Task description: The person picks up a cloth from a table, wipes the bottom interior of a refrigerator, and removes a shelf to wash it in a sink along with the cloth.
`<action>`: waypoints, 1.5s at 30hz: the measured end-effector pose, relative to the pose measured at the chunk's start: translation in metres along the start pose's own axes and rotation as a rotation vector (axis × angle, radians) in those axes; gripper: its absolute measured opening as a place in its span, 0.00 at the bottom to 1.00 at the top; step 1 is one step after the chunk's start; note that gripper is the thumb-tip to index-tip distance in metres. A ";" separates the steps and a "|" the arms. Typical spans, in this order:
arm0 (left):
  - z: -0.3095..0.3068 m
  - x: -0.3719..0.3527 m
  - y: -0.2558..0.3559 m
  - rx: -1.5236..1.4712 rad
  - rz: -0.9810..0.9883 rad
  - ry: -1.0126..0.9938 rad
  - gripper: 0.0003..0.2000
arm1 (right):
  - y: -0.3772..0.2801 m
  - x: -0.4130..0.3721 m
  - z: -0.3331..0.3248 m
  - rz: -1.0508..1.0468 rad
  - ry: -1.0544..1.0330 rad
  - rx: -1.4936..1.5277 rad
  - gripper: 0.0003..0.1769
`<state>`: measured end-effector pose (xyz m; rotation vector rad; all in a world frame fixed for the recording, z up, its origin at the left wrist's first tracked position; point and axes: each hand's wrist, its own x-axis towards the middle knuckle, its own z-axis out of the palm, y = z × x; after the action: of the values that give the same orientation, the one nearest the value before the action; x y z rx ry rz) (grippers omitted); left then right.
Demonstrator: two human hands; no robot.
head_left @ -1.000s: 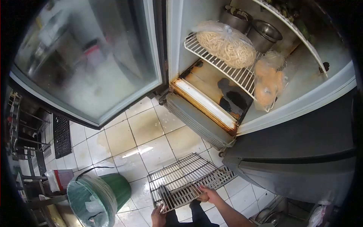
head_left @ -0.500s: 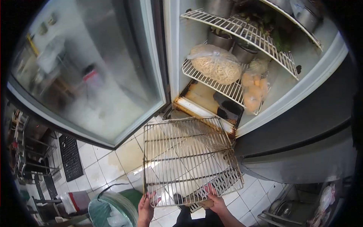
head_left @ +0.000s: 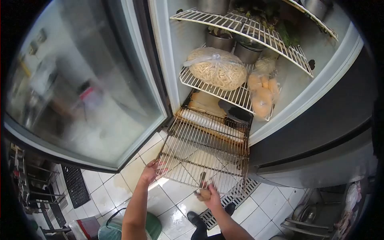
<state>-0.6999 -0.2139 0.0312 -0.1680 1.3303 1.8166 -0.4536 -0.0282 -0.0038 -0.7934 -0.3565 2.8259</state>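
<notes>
A metal wire rack (head_left: 208,160) is tilted in front of the open fridge, its far edge at the rusty sill at the bottom of the cabinet. My left hand (head_left: 151,172) is closed on the rack's near left corner. At the near edge, right of the middle, my right hand (head_left: 213,197) is closed on the rack. Under those fingers is a small brownish object (head_left: 204,195) whose kind I cannot make out. Above the rack, a bag of pale noodles (head_left: 218,72) and a bag of orange pieces (head_left: 262,96) lie on the lower white shelf (head_left: 216,92).
The glass fridge door (head_left: 92,88) stands open at the left. Metal pots (head_left: 248,52) and leafy greens sit on the shelves. Below are a green bin (head_left: 148,220), a black mat (head_left: 75,186) and a floor grate (head_left: 224,210). A metal cart (head_left: 312,216) stands lower right.
The rack has moved forward and tipped, its far edge now reaching the fridge's bottom opening. Both my hands moved forward with it, still holding it. The view shifted slightly.
</notes>
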 end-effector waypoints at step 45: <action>0.070 -0.139 -0.210 0.900 -0.174 0.201 0.24 | -0.213 0.132 -0.004 0.008 0.140 -0.608 0.18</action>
<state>-0.4425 -0.2176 -0.0124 0.0262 2.0708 0.9401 -0.5380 0.2078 -0.0120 -1.0849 -1.2204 2.6548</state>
